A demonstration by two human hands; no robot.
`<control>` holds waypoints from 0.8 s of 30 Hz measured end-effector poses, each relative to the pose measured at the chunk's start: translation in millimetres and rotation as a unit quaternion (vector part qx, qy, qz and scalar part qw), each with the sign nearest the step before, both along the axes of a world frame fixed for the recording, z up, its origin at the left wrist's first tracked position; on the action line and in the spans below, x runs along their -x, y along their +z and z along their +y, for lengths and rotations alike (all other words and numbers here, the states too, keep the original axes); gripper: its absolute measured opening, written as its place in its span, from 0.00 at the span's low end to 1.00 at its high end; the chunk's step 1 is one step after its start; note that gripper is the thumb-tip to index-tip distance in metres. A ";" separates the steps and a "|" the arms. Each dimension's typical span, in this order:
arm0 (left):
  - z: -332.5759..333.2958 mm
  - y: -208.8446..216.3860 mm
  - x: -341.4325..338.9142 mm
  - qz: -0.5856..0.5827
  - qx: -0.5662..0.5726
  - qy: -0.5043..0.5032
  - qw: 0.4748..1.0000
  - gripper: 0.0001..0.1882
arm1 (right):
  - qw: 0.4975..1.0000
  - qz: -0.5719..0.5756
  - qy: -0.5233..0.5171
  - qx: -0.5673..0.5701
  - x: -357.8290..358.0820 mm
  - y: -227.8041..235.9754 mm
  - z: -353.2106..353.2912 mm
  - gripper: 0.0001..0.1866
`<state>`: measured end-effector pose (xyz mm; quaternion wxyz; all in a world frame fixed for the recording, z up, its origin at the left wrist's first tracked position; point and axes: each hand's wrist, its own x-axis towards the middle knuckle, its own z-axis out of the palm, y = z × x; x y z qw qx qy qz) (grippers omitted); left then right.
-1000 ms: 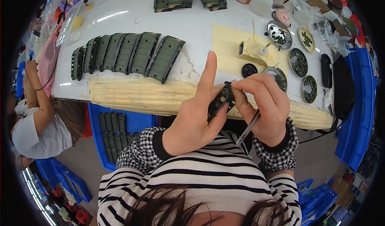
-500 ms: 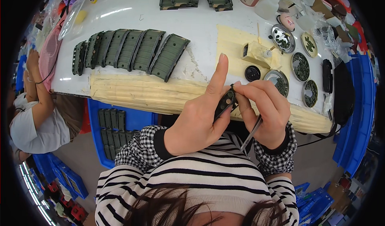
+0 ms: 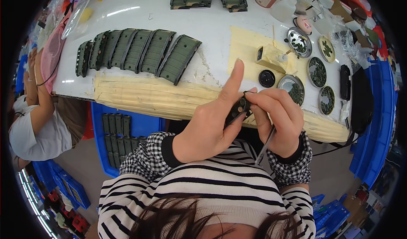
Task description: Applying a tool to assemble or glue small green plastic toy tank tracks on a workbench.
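Note:
In front of my chest, my left hand (image 3: 203,126) is closed around a small dark green piece (image 3: 238,108) with round brass-coloured spots and a stitched-looking edge. Its index finger points up, free of the piece. My right hand (image 3: 282,122) pinches at the top edge of the same piece with thumb and index finger. A slim metal tool, seemingly tweezers (image 3: 266,145), is tucked in that hand and slants down toward the striped top. Whatever tiny part lies between the right fingertips is too small to make out.
Green ribbed strips (image 3: 146,50) stand in a row at left on the white table (image 3: 127,10). Metal dishes (image 3: 317,72) with small dark green bits are at right, near a black round cap (image 3: 267,78). A blue crate (image 3: 99,141) sits below left; a co-worker (image 3: 40,133) is beyond it.
My right hand has shifted slightly left and its fingers have closed in at the piece's top edge. The left hand keeps its hold. At left, the co-worker's arms have moved a little.

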<state>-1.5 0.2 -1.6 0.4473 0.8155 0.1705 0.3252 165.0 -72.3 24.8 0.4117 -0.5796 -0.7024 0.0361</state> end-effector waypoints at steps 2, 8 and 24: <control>2.3 -1.2 -1.1 -0.041 0.080 -0.016 0.996 0.44 | 0.998 0.051 -0.014 0.024 0.1 10.4 -4.3 0.16; 4.8 1.4 -2.2 -0.119 0.340 -0.055 0.931 0.41 | 0.993 0.087 -0.070 0.028 -6.3 4.3 -11.4 0.20; -5.6 -12.1 -2.8 -0.126 0.169 0.017 0.977 0.40 | 0.998 0.016 -0.054 -0.032 -1.0 -0.6 -3.9 0.16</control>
